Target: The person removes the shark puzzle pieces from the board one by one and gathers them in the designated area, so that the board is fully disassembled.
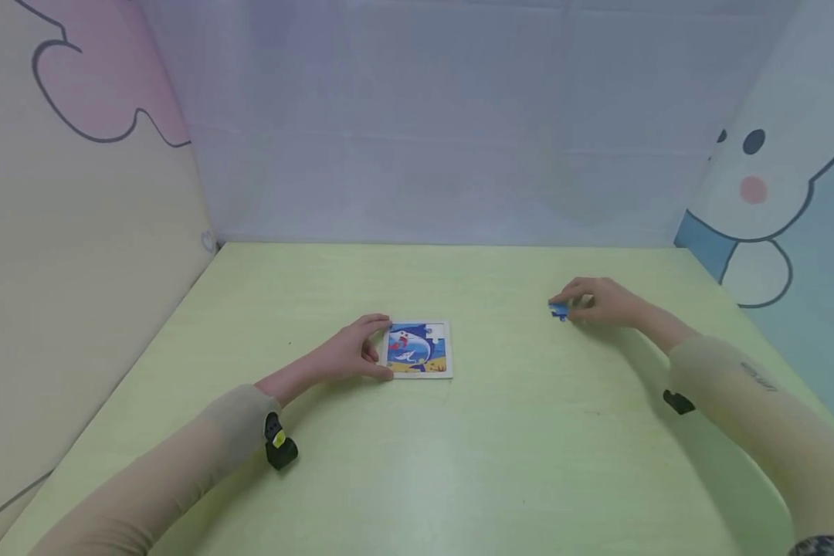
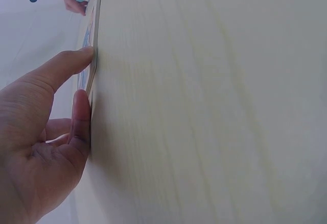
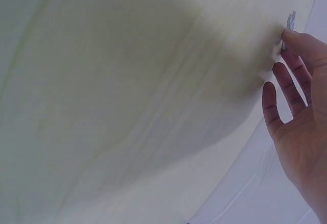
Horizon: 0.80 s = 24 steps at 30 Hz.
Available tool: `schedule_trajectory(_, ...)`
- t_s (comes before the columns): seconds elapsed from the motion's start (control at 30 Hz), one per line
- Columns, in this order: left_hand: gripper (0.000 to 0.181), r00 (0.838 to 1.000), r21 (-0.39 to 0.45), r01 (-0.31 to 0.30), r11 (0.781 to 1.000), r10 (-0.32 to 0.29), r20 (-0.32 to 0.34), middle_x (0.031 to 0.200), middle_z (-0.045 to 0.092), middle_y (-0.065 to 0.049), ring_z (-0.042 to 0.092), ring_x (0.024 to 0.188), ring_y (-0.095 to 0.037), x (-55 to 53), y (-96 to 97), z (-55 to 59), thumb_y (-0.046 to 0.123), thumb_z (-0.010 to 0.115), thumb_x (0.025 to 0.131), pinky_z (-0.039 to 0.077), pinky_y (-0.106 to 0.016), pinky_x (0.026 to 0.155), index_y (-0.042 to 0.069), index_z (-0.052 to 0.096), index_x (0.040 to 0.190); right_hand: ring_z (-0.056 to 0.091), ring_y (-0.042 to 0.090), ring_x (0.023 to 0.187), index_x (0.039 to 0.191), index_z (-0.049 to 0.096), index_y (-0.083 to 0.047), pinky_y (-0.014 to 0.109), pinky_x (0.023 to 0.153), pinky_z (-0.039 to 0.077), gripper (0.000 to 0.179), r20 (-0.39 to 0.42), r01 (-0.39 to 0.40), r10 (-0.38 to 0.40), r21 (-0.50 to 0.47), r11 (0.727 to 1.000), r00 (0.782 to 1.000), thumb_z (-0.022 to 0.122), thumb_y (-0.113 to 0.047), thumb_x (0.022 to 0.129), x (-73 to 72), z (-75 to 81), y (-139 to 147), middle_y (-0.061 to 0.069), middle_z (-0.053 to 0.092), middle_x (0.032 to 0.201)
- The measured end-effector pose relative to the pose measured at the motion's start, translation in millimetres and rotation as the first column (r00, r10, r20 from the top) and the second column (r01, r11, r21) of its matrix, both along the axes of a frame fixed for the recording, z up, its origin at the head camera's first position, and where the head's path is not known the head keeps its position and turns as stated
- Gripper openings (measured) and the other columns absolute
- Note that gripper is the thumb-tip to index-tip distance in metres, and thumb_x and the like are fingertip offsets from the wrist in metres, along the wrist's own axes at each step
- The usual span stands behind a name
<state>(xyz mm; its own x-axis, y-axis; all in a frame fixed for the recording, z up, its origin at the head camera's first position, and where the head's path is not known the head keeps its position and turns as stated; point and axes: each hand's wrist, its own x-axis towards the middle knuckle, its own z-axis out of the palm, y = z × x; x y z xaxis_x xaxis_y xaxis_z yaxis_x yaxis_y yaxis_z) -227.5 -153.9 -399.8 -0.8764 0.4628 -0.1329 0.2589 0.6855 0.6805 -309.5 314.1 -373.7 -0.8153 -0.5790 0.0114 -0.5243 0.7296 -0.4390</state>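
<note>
A small square jigsaw puzzle [image 1: 420,351] with a white frame lies flat on the table, showing a blue dolphin-like picture. Near its upper right corner a pale gap shows among the pieces. My left hand [image 1: 353,351] holds the puzzle by its left side, thumb at the lower corner and a finger at the upper one. In the left wrist view the thumb presses the edge of the puzzle [image 2: 95,35]. Farther right, my right hand [image 1: 601,301] pinches a blue puzzle piece [image 1: 559,310] between thumb and fingers, close to the tabletop. The right wrist view shows this puzzle piece [image 3: 291,21] edge-on.
The pale yellow-green table [image 1: 417,455] reaches back to a whitish curtain [image 1: 417,131]. Printed panels stand at both sides, a cartoon face [image 1: 757,177] on the right one. Each wrist wears a small black camera, such as the left camera [image 1: 280,448].
</note>
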Motion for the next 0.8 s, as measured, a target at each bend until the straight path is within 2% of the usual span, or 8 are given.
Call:
schedule_trajectory(0.33, 0.093, 1.0, -0.003, 0.002, 1.0, -0.002, 0.001, 0.162, 0.027, -0.009, 0.058, 0.086, -0.012, -4.8, -1.7, -1.4, 0.027, 0.085, 0.077, 0.051, -0.024, 0.078, 0.007, 0.035, 0.153, 0.066, 0.027, 0.1, 0.121, 0.071, -0.009, 0.038, 0.084, 0.058, 0.033, -0.021, 0.01, -0.01, 0.013, 1.0, 1.0, 0.07, -0.005, 0.089, -3.0, -3.1, 0.8, 0.011, 0.068, 0.116)
schedule_trajectory(0.6, 0.094, 1.0, 0.011, 0.011, 1.0, -0.011, 0.006, 0.162, 0.027, -0.009, 0.06, 0.086, -0.011, -5.8, -0.3, -3.8, 0.026, 0.086, 0.076, 0.052, -0.024, 0.078, 0.006, 0.035, 0.153, 0.062, 0.026, 0.103, 0.123, 0.069, -0.012, 0.037, 0.085, 0.053, 0.036, 0.052, 0.056, -0.056, 0.002, 0.998, 0.997, 0.07, -0.007, 0.087, -3.5, -5.1, 2.5, 0.009, 0.066, 0.115)
schedule_trajectory(0.8, 0.094, 1.0, 0.005, 0.007, 1.0, -0.007, 0.001, 0.161, 0.028, -0.008, 0.059, 0.086, -0.01, -6.5, 0.0, -4.0, 0.025, 0.086, 0.076, 0.052, -0.024, 0.078, 0.007, 0.036, 0.153, 0.058, 0.028, 0.11, 0.129, 0.064, -0.012, 0.045, 0.089, 0.048, 0.042, 0.048, 0.059, -0.061, 0.041, 0.997, 0.997, 0.071, -0.013, 0.088, -8.1, 5.7, -11.5, 0.01, 0.067, 0.124)
